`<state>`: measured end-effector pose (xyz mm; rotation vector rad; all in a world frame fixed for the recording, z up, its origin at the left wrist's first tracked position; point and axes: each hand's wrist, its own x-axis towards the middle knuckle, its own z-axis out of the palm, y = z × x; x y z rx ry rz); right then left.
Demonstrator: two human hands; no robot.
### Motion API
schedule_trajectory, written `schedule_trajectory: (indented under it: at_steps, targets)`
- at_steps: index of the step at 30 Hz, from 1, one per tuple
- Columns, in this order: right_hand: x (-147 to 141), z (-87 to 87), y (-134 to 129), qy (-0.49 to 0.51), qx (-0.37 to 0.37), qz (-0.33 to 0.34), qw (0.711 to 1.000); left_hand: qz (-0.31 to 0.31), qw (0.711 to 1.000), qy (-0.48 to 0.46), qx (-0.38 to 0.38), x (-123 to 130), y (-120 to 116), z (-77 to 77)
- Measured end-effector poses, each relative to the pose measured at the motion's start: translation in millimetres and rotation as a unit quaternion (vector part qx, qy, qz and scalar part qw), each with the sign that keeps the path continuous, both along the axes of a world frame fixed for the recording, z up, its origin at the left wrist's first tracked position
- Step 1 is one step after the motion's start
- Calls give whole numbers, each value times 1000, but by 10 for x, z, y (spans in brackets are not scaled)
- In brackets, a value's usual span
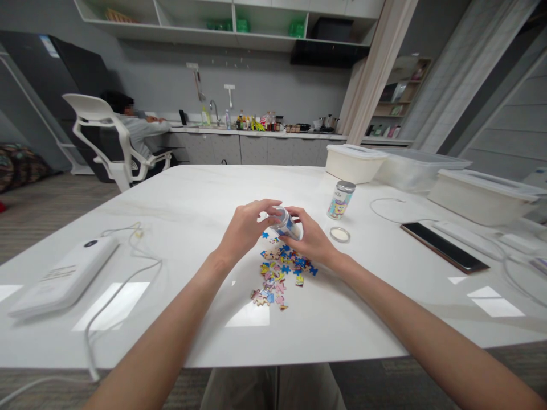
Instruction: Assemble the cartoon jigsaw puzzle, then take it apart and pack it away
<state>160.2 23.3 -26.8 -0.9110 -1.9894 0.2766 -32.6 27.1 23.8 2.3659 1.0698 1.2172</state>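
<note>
Both hands are at a clear jar [287, 225] with a blue label, tilted over the white table. My right hand [311, 234] is wrapped round its right side. At the jar's upper left end, my left hand [252, 225] has its fingers curved at the rim; whether it grips the rim or something inside is hidden. Below the hands lies a loose pile of jigsaw pieces [285, 269], blue, yellow and pink. A silver ring-shaped lid [340, 234] lies flat to the right of my right hand. Behind it stands a second jar [341, 200], upright, with a silver lid and a cartoon label.
On the table's left are a white power bank [68, 273] and a cable [115, 287]. To the right lie a dark phone [444, 247] and cables, with lidded white boxes [355, 165] behind. A person [143, 132] sits at the far left on a white chair.
</note>
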Motion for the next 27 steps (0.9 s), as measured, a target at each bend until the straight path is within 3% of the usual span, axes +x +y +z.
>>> schedule_trajectory:
  at_steps: [5, 8, 11, 13, 15, 17, 20, 23, 25, 27]
  targets:
    - [6, 3, 22, 27, -19, -5, 999, 1, 999, -8, 49, 23, -8, 31]
    - [61, -28, 109, 76, -41, -53, 995, 23, 996, 0, 87, -27, 3, 61]
    - [166, -99, 248, 140, -79, -112, 981, -36, 987, 157, -2, -143, 13, 65]
    - [244, -161, 344, 166, -109, -132, 971, -94, 951, 279, -100, -216, 17, 40]
    - [308, -217, 418, 169, -133, -135, 967, -108, 917, 345, -170, -252, 24, -7]
    - [350, -237, 448, 153, -139, -134, 969, -97, 903, 369, -197, -246, 37, -62]
    - [373, -141, 370, 144, -72, -168, 973, -88, 905, 375, -181, -192, 70, -143]
    - [368, 113, 152, 122, 87, -193, 970, -78, 911, 369, -164, -135, 98, -203]
    - [357, 308, -23, 50, 113, -133, 983, -73, 915, 359, -171, -108, 100, -224]
    - [350, 455, -174, -107, -1, 25, 994, -72, 915, 351, -184, -88, 88, -228]
